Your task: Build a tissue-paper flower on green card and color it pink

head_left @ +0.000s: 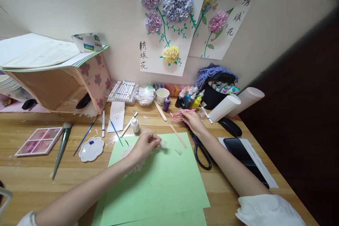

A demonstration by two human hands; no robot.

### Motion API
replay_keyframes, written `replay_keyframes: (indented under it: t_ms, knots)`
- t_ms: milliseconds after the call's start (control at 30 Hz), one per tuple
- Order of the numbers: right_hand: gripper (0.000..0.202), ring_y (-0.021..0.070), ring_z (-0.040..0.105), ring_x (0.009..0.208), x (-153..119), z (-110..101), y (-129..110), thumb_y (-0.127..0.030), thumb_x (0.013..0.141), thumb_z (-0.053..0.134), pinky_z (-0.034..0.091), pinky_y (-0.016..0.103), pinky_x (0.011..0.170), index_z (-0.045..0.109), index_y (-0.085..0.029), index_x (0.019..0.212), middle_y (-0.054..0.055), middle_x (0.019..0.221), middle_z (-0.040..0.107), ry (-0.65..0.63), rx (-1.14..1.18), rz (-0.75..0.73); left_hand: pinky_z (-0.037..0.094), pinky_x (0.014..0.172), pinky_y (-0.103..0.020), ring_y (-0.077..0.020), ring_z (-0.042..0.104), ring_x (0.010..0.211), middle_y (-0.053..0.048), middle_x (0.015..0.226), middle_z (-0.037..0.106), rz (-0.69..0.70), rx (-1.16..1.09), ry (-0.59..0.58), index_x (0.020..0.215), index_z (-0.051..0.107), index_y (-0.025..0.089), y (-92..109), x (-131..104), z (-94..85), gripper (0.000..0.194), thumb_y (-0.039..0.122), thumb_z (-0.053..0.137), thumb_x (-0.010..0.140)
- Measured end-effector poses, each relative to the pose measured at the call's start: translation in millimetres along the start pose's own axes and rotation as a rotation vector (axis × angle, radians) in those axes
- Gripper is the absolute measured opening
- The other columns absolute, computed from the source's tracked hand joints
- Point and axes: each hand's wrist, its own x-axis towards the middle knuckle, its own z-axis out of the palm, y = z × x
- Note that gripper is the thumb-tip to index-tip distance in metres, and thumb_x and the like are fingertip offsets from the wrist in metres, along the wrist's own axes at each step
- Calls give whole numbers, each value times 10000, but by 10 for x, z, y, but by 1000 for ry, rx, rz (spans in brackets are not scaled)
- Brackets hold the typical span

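My left hand (145,146) is closed in a pinch over the green paper (169,183), with a small crumpled white piece, perhaps tissue paper (163,144), at its fingertips. Under that wrist lies a ruffled white bunch (137,168), partly hidden. Farther right, my right hand (192,120) grips a thin pink stick (187,110) between thumb and fingers, just beyond the paper's far edge. A second pink stick (172,118) lies below it. Black-handled scissors (203,164) rest beside the right forearm. A small pale folded piece (178,152) sits on the green paper.
Wooden craft sticks (177,134), a small white bottle (135,125) and a purple paint bottle (166,103) stand or lie beyond the paper. At left are a flower-shaped palette (91,149) and a large brush (62,148). A black phone-like object (246,160) lies at right.
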Motion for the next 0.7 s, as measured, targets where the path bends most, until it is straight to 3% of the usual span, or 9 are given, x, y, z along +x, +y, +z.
replay_keyframes:
  t_ms: [167, 333, 500, 700]
  knots:
    - [220, 139, 681, 742, -315, -35, -109, -367, 718, 685, 546, 251, 744, 658, -170, 812, 53, 776, 725, -46, 171, 76, 448, 793, -371, -231, 609, 831, -86, 831, 679, 113, 188, 104, 752, 637, 147, -88, 187, 12, 130, 207, 528, 789]
    - [256, 116, 657, 692, -502, 63, -155, -376, 682, 729, 526, 223, 705, 666, -159, 802, 42, 758, 716, -107, 231, 91, 389, 908, -396, -255, 550, 1022, -103, 1021, 641, 283, 335, 225, 943, 653, 163, 110, 163, 27, 189, 264, 522, 852]
    - [275, 123, 652, 715, -622, 177, -183, -412, 716, 703, 507, 245, 718, 632, -163, 806, 40, 775, 716, -158, 175, 34, 447, 759, -308, -196, 615, 837, -55, 887, 691, 416, 358, 180, 855, 665, 181, 308, 116, 60, 166, 303, 552, 859]
    - [268, 138, 646, 708, -778, 272, -305, -423, 772, 648, 510, 276, 709, 609, -159, 800, 43, 744, 703, -195, 20, -51, 424, 659, -257, -160, 593, 722, -35, 769, 674, 555, 448, 198, 808, 649, 165, 325, 53, 45, 154, 224, 524, 876]
